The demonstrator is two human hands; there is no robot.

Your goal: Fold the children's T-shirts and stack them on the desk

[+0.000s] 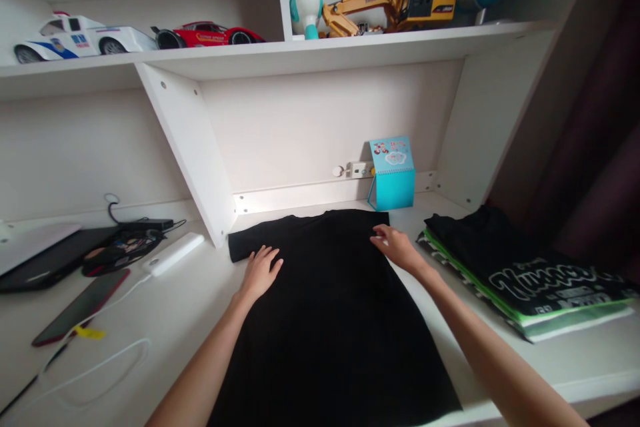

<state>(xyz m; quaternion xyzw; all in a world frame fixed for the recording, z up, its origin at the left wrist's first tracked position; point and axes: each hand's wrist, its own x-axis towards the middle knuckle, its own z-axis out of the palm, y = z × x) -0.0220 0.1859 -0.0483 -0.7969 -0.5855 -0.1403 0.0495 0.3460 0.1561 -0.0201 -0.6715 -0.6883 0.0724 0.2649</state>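
A black T-shirt (pixel 325 307) lies spread out on the white desk, its short sleeves to the left and right and its top edge towards the back wall. My left hand (pixel 260 272) rests on the shirt just below the left sleeve, fingers spread and fairly flat. On the opposite side, my right hand (pixel 396 247) touches the shirt by the right sleeve. Its fingers are slightly bent and apart, and no fabric shows raised between them. The lower end of the shirt runs out of view at the bottom.
A stack of folded shirts (pixel 525 273) lies to the right. A blue desk calendar (pixel 395 177) stands behind, near a power socket (pixel 361 169). Leftward are a phone (pixel 83 307), a white power strip (pixel 175 253), cables and a laptop (pixel 60 257). Toys fill the shelf (pixel 350 50) above.
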